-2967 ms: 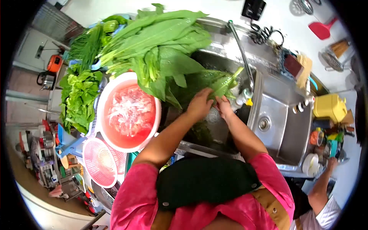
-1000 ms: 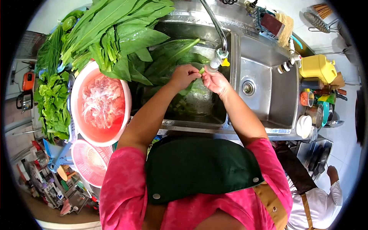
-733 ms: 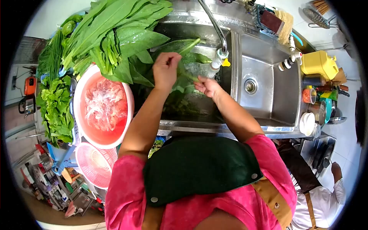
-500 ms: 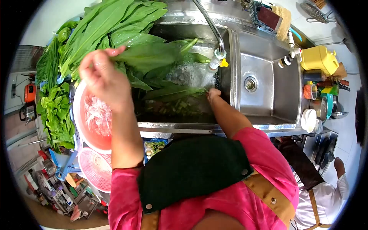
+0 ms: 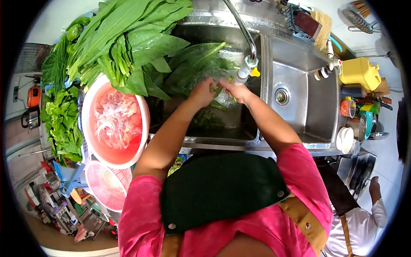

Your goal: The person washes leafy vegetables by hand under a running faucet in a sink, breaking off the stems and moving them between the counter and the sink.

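Both hands are over the left sink basin [image 5: 171, 115], under the running faucet [image 5: 245, 70]. My left hand [image 5: 203, 92] has its fingers closed around a bit of green stem. Close beside it, my right hand [image 5: 236, 91] pinches the green stems near the water stream. Long green leaves [image 5: 184, 64] lie in the water behind my hands, and smaller leafy bits [image 5: 207, 120] sit in the water in front of them. A large heap of long leaves [image 5: 124, 32] rests over the basin's left side.
Left of the sink stand a red basin [image 5: 145, 115] with pale pieces in water, a pink colander [image 5: 100, 184] and leafy greens [image 5: 64, 124]. To the right are a second basin [image 5: 319, 103], a yellow jug [image 5: 359, 73] and a co-worker [image 5: 359, 227].
My left hand has come down from above the red basin into the sink, beside my right hand. My right hand has moved up slightly. The large leaf across the basin has shifted away.
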